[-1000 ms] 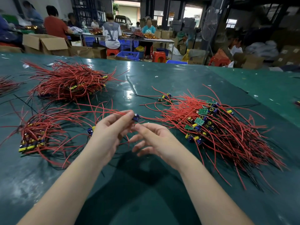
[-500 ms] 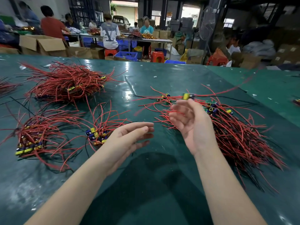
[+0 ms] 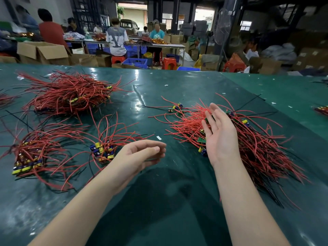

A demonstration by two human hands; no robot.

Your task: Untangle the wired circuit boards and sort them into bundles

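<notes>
Over the tangled pile (image 3: 248,139), your right hand (image 3: 220,134) is hovering, fingers spread, empty; left hand (image 3: 136,157) relaxed, empty; yanking risks snagging neighbouring wires.

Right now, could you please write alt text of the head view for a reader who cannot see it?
Two bare hands hover open and empty over a dark green table: the left hand beside a small bundle of red-wired circuit boards, the right hand above a large tangled pile of red-wired boards. Two more red wire bundles lie to the left.

Dim warehouse, cardboard boxes (image 3: 42,50), red stools (image 3: 169,63); seated workers (image 3: 116,39)
</notes>
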